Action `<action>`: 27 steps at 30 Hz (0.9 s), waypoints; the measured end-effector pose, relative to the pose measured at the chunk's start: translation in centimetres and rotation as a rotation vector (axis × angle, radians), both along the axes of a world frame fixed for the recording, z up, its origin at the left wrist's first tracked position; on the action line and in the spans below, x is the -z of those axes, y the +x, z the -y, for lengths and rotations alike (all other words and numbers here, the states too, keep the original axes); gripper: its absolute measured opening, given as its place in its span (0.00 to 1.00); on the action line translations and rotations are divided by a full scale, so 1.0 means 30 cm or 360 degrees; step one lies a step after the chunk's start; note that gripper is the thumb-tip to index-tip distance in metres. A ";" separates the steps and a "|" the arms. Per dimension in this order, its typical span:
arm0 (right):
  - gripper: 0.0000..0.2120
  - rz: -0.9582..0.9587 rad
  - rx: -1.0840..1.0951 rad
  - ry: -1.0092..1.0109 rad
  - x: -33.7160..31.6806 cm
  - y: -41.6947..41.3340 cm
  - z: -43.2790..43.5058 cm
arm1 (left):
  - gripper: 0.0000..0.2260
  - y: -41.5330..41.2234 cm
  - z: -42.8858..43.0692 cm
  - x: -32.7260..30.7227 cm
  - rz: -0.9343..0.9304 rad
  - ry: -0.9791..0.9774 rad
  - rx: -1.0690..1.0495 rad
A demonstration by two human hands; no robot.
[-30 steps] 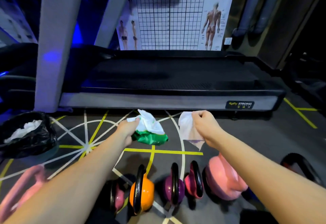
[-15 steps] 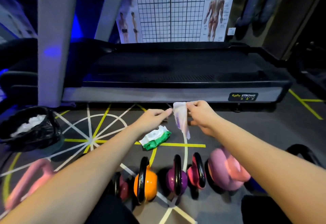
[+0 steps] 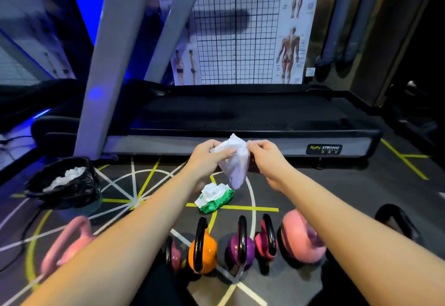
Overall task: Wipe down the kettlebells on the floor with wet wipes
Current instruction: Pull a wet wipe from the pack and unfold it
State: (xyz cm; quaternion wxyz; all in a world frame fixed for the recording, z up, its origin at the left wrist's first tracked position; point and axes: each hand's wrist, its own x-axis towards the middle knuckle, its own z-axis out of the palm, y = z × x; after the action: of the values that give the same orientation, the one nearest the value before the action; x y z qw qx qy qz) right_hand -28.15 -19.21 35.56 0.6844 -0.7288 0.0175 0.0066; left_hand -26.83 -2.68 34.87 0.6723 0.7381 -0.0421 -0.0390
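Observation:
A white wet wipe (image 3: pixel 234 161) hangs in the air, held from both sides. My left hand (image 3: pixel 207 155) pinches its left edge and my right hand (image 3: pixel 266 155) pinches its right edge. Below them the green and white wipe pack (image 3: pixel 213 198) lies on the floor with a wipe sticking out. A row of kettlebells stands near me: an orange one (image 3: pixel 203 249), a purple one (image 3: pixel 240 248), a small dark pink one (image 3: pixel 265 243), a large light pink one (image 3: pixel 298 240). Another small pink kettlebell (image 3: pixel 173 255) is partly hidden by my left arm. A big pink kettlebell (image 3: pixel 67 243) stands at the left.
A bin lined with a black bag (image 3: pixel 65 185) holds used wipes at the left. A treadmill (image 3: pixel 240 122) spans the floor just beyond my hands, its grey uprights (image 3: pixel 108 60) rising at the left. A black kettlebell (image 3: pixel 395 221) stands at the right. Cables lie at the far left.
My left hand let go of the wipe pack, which now lies on the floor, and came up to take the wipe alongside my right hand. The view tilted upward.

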 end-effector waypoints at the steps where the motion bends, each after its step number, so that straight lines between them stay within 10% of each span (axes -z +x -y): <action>1: 0.15 -0.0017 -0.0032 0.0037 -0.010 -0.014 -0.004 | 0.11 -0.010 -0.011 -0.007 0.0004 -0.0061 0.0009; 7: 0.14 -0.0133 -0.0381 0.0152 -0.052 -0.063 -0.001 | 0.21 -0.070 -0.045 -0.082 0.0119 -0.0250 -0.0024; 20: 0.09 0.0077 0.0055 0.0142 -0.055 -0.114 0.001 | 0.35 -0.129 -0.031 -0.129 -0.0183 -0.0333 0.0075; 27: 0.12 0.0252 0.0109 0.0027 -0.038 -0.073 0.052 | 0.14 -0.085 -0.039 -0.085 0.0093 0.0166 0.0109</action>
State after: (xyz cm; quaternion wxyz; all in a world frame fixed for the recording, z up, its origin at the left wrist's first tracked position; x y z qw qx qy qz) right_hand -30.35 -20.77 36.71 0.6897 -0.7202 -0.0116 -0.0743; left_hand -29.39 -1.52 37.42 0.6296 0.7711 -0.0849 -0.0426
